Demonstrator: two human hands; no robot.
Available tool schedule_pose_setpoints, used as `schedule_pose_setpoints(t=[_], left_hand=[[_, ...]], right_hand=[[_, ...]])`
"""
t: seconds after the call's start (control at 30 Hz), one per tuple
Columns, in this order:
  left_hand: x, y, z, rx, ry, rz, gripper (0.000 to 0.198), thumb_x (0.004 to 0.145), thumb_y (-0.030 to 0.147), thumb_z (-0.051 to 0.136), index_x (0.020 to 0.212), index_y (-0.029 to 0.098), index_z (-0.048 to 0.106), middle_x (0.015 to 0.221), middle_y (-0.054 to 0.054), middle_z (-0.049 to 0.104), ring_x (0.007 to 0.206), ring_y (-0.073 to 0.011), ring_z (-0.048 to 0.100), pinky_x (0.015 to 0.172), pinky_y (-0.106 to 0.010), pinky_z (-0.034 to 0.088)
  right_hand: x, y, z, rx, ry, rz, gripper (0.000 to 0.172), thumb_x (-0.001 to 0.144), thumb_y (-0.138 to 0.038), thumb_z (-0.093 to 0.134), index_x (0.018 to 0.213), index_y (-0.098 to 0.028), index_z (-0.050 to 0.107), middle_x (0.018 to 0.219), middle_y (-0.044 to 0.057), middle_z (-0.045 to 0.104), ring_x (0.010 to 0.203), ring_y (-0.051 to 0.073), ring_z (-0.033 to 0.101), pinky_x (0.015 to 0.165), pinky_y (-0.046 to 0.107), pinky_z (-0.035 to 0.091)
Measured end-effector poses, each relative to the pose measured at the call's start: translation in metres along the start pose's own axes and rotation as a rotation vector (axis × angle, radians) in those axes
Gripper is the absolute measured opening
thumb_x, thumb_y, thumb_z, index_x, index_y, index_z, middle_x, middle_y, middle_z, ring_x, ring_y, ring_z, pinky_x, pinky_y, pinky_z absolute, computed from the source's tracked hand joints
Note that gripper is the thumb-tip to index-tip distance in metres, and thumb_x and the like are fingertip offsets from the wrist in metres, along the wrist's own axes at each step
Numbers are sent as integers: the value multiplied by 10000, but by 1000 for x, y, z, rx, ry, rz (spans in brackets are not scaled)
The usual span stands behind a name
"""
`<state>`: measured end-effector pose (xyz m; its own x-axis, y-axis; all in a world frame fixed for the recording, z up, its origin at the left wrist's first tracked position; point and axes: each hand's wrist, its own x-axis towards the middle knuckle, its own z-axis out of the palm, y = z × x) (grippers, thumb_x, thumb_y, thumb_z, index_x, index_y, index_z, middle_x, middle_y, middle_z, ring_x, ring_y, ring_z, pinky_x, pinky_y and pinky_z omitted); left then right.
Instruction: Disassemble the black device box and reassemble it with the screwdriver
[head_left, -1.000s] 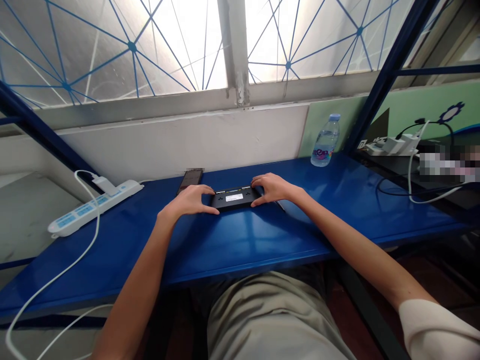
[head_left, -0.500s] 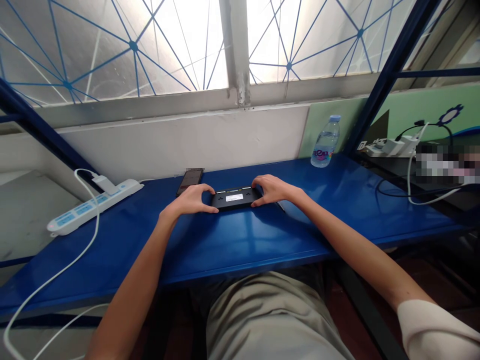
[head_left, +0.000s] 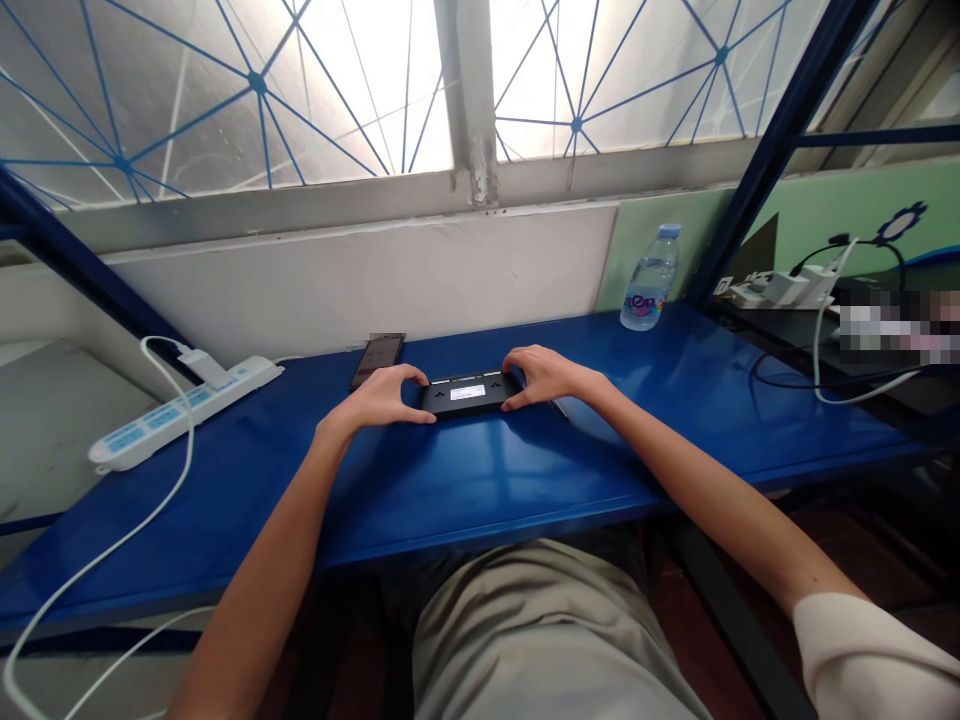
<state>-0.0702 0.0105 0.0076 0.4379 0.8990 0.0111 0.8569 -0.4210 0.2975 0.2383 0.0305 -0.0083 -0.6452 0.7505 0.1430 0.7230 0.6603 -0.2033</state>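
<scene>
A flat black box that looks like a small network switch (head_left: pixel 454 407) lies at the middle of the blue table. Its underside faces up, with a white label and two cross-shaped mounting slots, and a row of light openings runs along its far edge. My left hand (head_left: pixel 381 397) grips the left end, thumb at the near side and fingers at the far side. At the right end, my right hand (head_left: pixel 546 377) holds it in the same way. Beside my left hand, toward the wall, lies a dark phone (head_left: pixel 381 355). A thin dark stick (head_left: pixel 560 410) shows partly beneath my right wrist.
On the left of the table (head_left: pixel 465 480) sits a white power strip (head_left: pixel 180 412) with a plugged-in charger and white cable. A water bottle (head_left: pixel 648 282) stands at the back right. Chargers and cables (head_left: pixel 802 288) lie farther right. Blue frame posts rise on both sides.
The camera view has shifted slightly. Both hands keep their grip on the network switch, which stays in nearly the same place on the table.
</scene>
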Motion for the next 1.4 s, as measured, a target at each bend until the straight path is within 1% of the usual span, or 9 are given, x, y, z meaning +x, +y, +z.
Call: schedule_pose_setpoints(t=[0.23, 0.47, 0.67, 0.97, 1.2, 1.4], left_hand=[[0, -3, 2, -13, -23, 15, 651, 631, 663, 726, 1112, 233, 634, 1265, -85, 622, 1154, -324, 576, 940, -383, 483], [-2, -4, 1, -47, -36, 10, 675, 635, 673, 727, 1135, 228, 635, 1255, -82, 629, 1149, -312, 583, 928, -368, 491], [-2, -3, -1, -52, -33, 3, 703, 621, 710, 703, 1140, 238, 669, 1250, -83, 648, 1151, -330, 589, 930, -377, 493], [-2, -5, -3, -46, -42, 2, 706, 629, 731, 694, 1152, 256, 684, 1279, -73, 649, 1179, -332, 582, 958, -376, 489], [-2, -2, -2, -55, -33, -5, 720, 614, 718, 716, 1152, 242, 677, 1246, -84, 660, 1161, -328, 590, 986, -399, 483], [-3, 1, -2, -45, -19, -23, 728, 595, 726, 716, 1141, 244, 682, 1242, -86, 662, 1162, -350, 585, 951, -405, 497]], right_hand=[[-1, 4, 2, 44, 17, -9, 576, 655, -595, 763, 1004, -156, 635, 1031, 105, 659, 893, 253, 604, 692, 293, 414], [-1, 8, 3, 94, 7, 6, 605, 636, -627, 758, 1007, -162, 649, 1012, 92, 660, 876, 238, 604, 677, 283, 419], [0, 9, 2, 106, 7, -1, 616, 631, -650, 751, 1000, -164, 670, 1012, 96, 678, 866, 239, 618, 658, 279, 424], [-1, 9, 1, 119, -7, -12, 619, 633, -661, 747, 990, -160, 688, 996, 94, 688, 832, 228, 622, 637, 276, 419], [-2, 8, -1, 111, 9, -14, 605, 634, -628, 766, 994, -148, 693, 961, 87, 701, 784, 209, 615, 623, 274, 419], [-2, 8, 0, 106, 23, -8, 610, 616, -622, 782, 997, -152, 707, 938, 82, 716, 757, 203, 622, 613, 271, 415]])
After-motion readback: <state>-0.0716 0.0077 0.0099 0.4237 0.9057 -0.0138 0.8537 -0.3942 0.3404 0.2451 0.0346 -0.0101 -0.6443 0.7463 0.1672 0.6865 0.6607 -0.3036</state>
